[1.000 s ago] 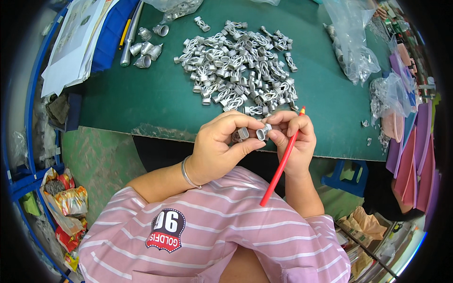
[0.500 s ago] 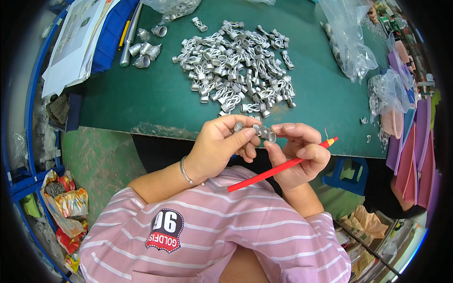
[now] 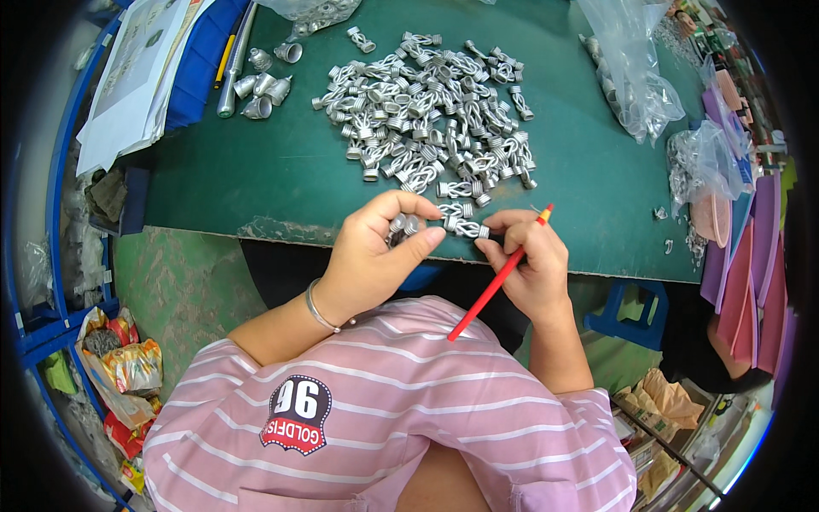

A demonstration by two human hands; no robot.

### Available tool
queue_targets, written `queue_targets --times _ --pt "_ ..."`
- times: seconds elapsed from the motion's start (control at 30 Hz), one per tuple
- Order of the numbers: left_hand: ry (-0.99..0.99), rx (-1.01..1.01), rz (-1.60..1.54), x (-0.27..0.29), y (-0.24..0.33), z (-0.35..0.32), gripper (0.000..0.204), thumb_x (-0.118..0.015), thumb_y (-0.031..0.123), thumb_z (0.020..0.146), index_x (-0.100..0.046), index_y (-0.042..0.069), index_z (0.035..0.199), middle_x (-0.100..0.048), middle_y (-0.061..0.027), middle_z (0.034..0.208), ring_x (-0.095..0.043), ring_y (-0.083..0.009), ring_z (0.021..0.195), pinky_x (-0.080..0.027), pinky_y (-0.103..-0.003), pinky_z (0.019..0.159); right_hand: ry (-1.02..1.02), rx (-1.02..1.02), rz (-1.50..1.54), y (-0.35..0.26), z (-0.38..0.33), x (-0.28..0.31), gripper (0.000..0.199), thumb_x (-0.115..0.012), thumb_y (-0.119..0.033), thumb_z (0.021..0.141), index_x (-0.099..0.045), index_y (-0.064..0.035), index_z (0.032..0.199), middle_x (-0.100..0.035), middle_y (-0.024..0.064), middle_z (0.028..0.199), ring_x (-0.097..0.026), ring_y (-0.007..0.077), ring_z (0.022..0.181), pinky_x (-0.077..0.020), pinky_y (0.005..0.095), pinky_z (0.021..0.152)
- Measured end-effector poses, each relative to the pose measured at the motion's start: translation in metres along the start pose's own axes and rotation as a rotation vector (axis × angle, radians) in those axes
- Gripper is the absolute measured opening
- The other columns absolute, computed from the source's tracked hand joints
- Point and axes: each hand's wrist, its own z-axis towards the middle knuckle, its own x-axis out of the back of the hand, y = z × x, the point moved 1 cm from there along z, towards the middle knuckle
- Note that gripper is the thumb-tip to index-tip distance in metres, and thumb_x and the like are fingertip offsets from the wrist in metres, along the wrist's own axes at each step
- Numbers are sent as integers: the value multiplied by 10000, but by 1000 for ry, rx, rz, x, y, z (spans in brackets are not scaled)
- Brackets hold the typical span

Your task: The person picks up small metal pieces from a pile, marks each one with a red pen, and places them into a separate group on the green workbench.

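My left hand is curled, with small silver ribbed metal pieces in its fingers. My right hand grips a red pencil between its fingers, the pointed end up and away from me. The right thumb and index fingertip are at the right end of a silver looped metal piece, near the table's front edge. The left thumb tip is close to its other end; whether it touches I cannot tell. Just beyond lies a large pile of similar looped pieces with ribbed ends.
The green table carries several silver bell-shaped caps at the far left, beside a blue tray with papers. Clear plastic bags lie at the right. A blue stool stands below the table's right side.
Both hands have moved apart, the left one leftward. The looped piece between them is now down at the pile's near side. The red pencil has swung more upright.
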Motion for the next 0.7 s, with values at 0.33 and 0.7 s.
queue_targets --times 0.33,0.7 --pt "-162 351 -266 -4 7 -2 157 -593 89 847 -581 -1 975 -609 -71 714 -451 -31 490 -319 -153 400 162 113 286 -9 2 -5 322 -668 89 706 -375 -47 704 -589 181 877 -593 168 683 -498 229 556" --pt "-47 -373 210 1 4 1 266 -709 -20 692 -604 -1 936 -580 -74 859 -542 -113 745 -442 -230 668 48 -379 1030 -5 -1 -14 239 -570 65 808 -377 -68 758 -568 164 925 -603 149 705 -508 219 567"
